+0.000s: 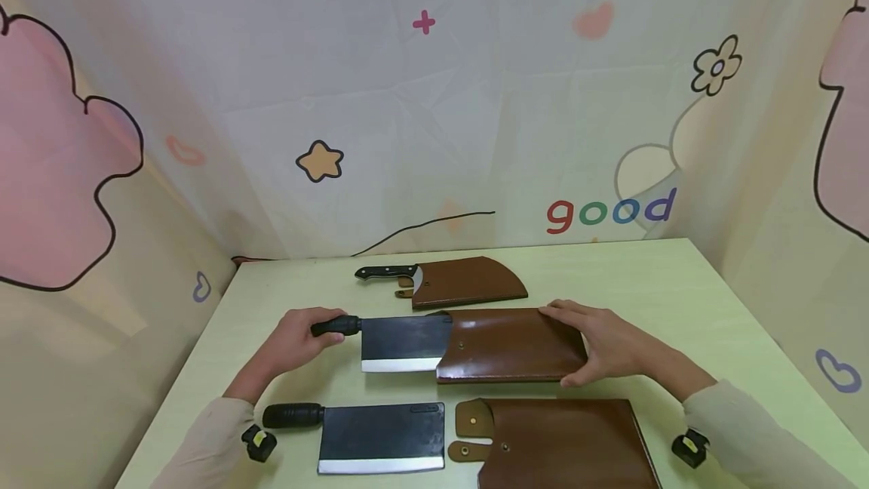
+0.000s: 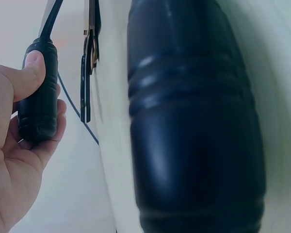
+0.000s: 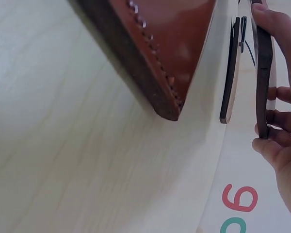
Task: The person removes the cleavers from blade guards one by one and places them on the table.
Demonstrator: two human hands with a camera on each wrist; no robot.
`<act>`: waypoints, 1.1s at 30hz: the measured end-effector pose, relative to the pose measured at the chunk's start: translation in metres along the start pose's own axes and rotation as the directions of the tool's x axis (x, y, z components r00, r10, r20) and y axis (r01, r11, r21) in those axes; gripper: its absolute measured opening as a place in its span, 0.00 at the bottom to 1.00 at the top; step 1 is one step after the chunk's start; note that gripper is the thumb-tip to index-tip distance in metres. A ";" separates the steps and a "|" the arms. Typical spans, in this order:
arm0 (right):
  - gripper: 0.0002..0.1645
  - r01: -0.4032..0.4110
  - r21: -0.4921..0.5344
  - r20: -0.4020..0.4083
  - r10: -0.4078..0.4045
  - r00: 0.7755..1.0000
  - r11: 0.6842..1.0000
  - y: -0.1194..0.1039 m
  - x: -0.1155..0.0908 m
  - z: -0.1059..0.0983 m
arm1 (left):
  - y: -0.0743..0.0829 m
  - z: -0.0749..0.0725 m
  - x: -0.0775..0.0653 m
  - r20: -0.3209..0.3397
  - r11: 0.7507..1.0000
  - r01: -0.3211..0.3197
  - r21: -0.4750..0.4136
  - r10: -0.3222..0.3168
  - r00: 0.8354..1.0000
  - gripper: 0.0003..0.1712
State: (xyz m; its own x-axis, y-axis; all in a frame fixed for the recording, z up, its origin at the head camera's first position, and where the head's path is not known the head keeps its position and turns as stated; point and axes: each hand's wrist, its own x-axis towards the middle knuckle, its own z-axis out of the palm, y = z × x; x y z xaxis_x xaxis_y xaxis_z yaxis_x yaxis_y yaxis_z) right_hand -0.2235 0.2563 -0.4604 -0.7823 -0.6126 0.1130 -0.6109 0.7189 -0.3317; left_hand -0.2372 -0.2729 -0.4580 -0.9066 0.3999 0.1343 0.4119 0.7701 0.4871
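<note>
My left hand (image 1: 299, 339) grips the black handle of a cleaver (image 1: 403, 338), thumb along its side in the left wrist view. The dark blade, with its bright edge toward me, sits partly inside a brown leather sheath (image 1: 509, 345). At the sheath's closed right end, my right hand (image 1: 611, 342) holds it between spread thumb and fingers. In the right wrist view, the fingers curl round the edge of this sheath (image 3: 264, 82), raised off the table. The far part of the blade is hidden in the leather.
Nearer me lies a second cleaver (image 1: 382, 440), its ridged handle (image 2: 194, 131) large in the left wrist view. Right of it lies another brown sheath (image 1: 566, 440) with two snap straps. Behind my hands a black-handled knife rests in a curved sheath (image 1: 468, 283), near the back curtain (image 1: 421, 134).
</note>
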 end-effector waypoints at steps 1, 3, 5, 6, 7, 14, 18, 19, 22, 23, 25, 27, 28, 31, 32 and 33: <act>0.66 -0.001 0.001 -0.001 0.001 1.000 1.000 0.001 -0.001 0.000 | -0.001 -0.001 -0.001 0.001 1.000 0.003 0.000 -0.003 1.000 0.24; 0.66 -0.007 0.006 -0.002 0.007 1.000 1.000 0.001 -0.002 0.000 | -0.001 -0.003 -0.001 0.006 1.000 0.003 -0.002 -0.003 1.000 0.24; 0.66 -0.014 0.005 0.001 0.014 1.000 1.000 0.002 -0.004 -0.001 | -0.002 -0.004 -0.002 0.009 1.000 0.005 -0.002 -0.005 1.000 0.24; 0.66 -0.018 0.006 0.002 0.018 1.000 1.000 0.003 -0.004 -0.002 | -0.002 -0.004 -0.002 0.009 1.000 0.010 -0.003 -0.010 1.000 0.24; 0.66 -0.017 0.007 0.002 0.017 1.000 1.000 0.003 -0.005 -0.002 | -0.003 -0.004 -0.002 0.011 1.000 0.011 -0.001 -0.011 1.000 0.24; 0.65 -0.010 0.001 -0.014 0.010 1.000 1.000 0.004 -0.010 -0.006 | -0.005 -0.006 -0.006 0.016 0.999 0.032 -0.003 -0.032 0.999 0.24; 0.66 -0.019 -0.002 -0.012 0.019 1.000 1.000 0.005 -0.012 -0.008 | -0.008 -0.008 -0.008 0.017 1.000 0.029 -0.005 -0.029 0.999 0.23; 0.66 -0.020 -0.003 -0.013 0.020 1.000 1.000 0.005 -0.013 -0.008 | -0.008 -0.009 -0.008 0.018 0.999 0.032 -0.003 -0.032 0.999 0.23; 0.65 -0.019 0.002 -0.014 0.019 1.000 1.000 0.006 -0.014 -0.009 | -0.010 -0.011 -0.008 0.022 0.999 0.035 -0.002 -0.035 0.999 0.23; 0.65 -0.019 0.004 -0.015 0.019 1.000 1.000 0.007 -0.014 -0.009 | -0.011 -0.011 -0.009 0.024 0.999 0.036 0.000 -0.036 0.999 0.24; 0.65 -0.019 0.006 -0.015 0.019 1.000 1.000 0.007 -0.014 -0.010 | -0.013 -0.012 -0.010 0.023 0.999 0.043 0.002 -0.043 0.999 0.24; 0.65 -0.020 0.008 -0.013 0.021 1.000 1.000 0.008 -0.015 -0.010 | -0.016 -0.013 -0.011 0.023 0.999 0.043 0.002 -0.043 0.999 0.24; 0.65 -0.022 0.009 -0.014 0.023 1.000 1.000 0.008 -0.016 -0.010 | -0.017 -0.013 -0.013 0.023 0.999 0.046 0.002 -0.046 0.999 0.24; 0.65 -0.027 0.010 -0.018 0.028 0.999 1.000 0.009 -0.019 -0.011 | -0.022 -0.014 -0.015 0.023 0.998 0.057 0.007 -0.057 0.998 0.25; 0.65 -0.026 0.008 -0.022 0.027 0.999 1.000 0.010 -0.020 -0.012 | -0.023 -0.015 -0.016 0.023 0.998 0.058 0.009 -0.059 0.998 0.25; 0.64 -0.026 0.003 -0.025 0.026 0.999 1.000 0.011 -0.021 -0.012 | -0.025 -0.015 -0.017 0.022 0.998 0.062 0.013 -0.062 0.998 0.25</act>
State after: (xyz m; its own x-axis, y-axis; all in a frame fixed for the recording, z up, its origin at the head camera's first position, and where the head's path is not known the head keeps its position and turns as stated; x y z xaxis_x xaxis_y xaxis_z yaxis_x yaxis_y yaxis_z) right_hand -0.2152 0.2806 -0.4554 -0.8008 -0.5852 0.1274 -0.5898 0.7337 -0.3375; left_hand -0.2333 -0.3066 -0.4592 -0.9282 0.3624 0.0846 0.3563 0.7999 0.4829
